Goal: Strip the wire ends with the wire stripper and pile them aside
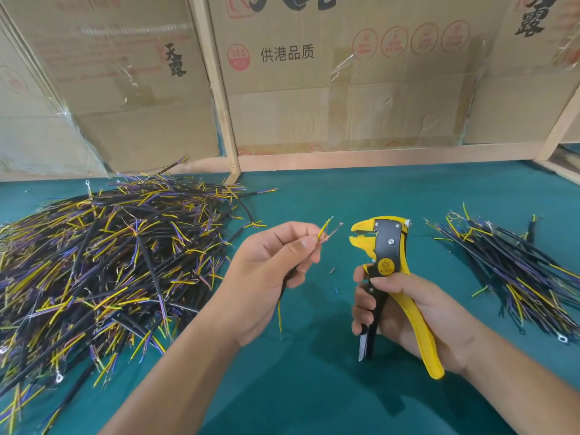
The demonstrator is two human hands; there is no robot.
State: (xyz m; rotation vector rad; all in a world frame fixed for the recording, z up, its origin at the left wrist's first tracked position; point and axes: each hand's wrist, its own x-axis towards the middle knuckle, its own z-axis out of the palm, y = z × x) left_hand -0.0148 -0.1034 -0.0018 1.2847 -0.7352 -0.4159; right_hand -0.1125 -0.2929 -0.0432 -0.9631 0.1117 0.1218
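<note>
A: Where is the wire being worked on?

B: The left hand [266,271] pinches one cable [326,235] between thumb and fingertips, above the middle of the green tabletop [314,387]. Its thin inner strands, a yellow one and a pinkish one, fan out toward the right; its other end hangs below the palm, with a yellow strand pointing at the near edge.

A: And the tool?

B: One yellow-and-black wire stripper [387,268] stands upright in the right hand [405,312], whose fingers curl round both handles. Its head is just right of the strand tips, near them but not touching. The jaws face left toward the wire and stand slightly apart.

A: So the two hands are separate?

B: Yes, apart, each clamped on its own thing, left on the cable, right on the stripper.

A: How many heaps of wire?

B: Two. A large pile [103,262] of black cables with yellow and purple strands covers the left side. A smaller pile [514,268] lies to the right, beyond the right hand. The single cables are too many and too tangled to count.

A: Anything else?

B: A few tiny bits of insulation [332,270] lie on the cloth between the hands. Cardboard boxes [314,73] in wooden frames stand along the far edge.
</note>
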